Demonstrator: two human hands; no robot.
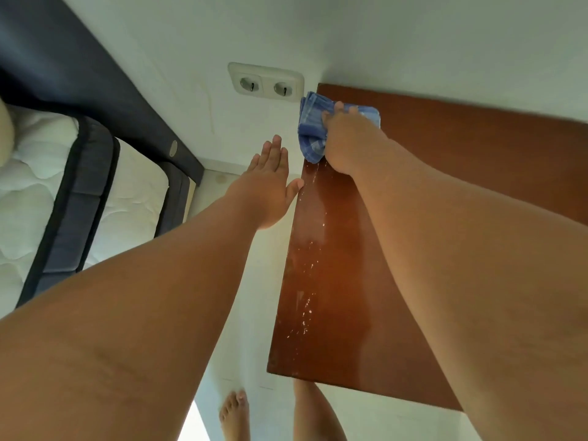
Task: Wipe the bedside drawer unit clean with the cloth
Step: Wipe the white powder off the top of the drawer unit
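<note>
I look straight down on the brown wooden top of the bedside drawer unit [451, 198], which stands against the white wall. My right hand [345, 138] presses a bunched blue checked cloth [313, 128] onto the unit's far left corner. A wet, speckled streak [307, 300] runs along the top's left edge. My left hand [267, 186] is flat with its fingers apart, just left of the unit, and its thumb touches the top's left edge.
A double wall socket [265, 85] sits on the wall just left of the unit's far corner. A bed with a white quilted mattress [41, 198] and dark blue frame [92, 78] fills the left. My bare foot [234, 412] stands on the white floor below.
</note>
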